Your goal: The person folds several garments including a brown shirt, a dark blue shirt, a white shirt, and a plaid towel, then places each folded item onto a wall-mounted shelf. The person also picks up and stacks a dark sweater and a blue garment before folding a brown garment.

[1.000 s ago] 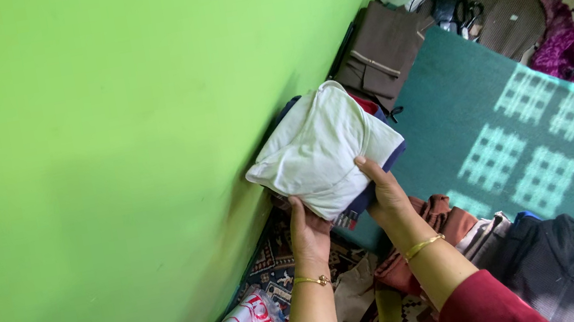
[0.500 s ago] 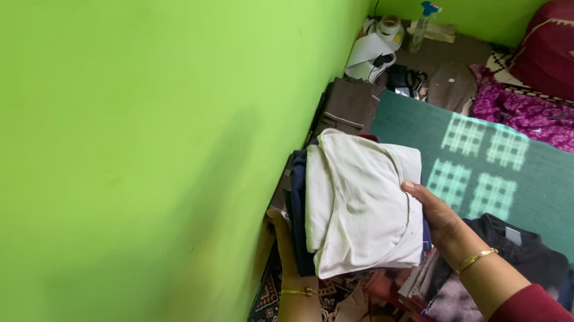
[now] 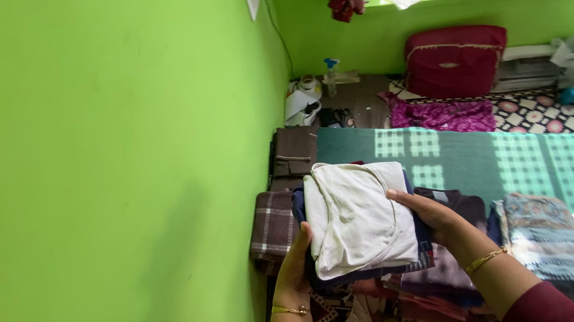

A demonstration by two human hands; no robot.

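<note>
Both hands grip a stack of folded clothes beside a green wall.

The left hand (image 3: 295,264) is wrapped around the near-left edge of the stack of folded clothes (image 3: 360,226), and the right hand (image 3: 432,213) is clamped on its right side, fingers lying over the cream garment (image 3: 354,216) on top; dark blue cloth shows beneath it. The stack is held up close to the green wall (image 3: 89,186), above a brown checked folded cloth (image 3: 273,227) and the edge of a teal blanket (image 3: 520,161). A folded patterned cloth (image 3: 544,234) lies just right of the right forearm, and a maroon cushion (image 3: 455,61) sits well beyond.
</note>
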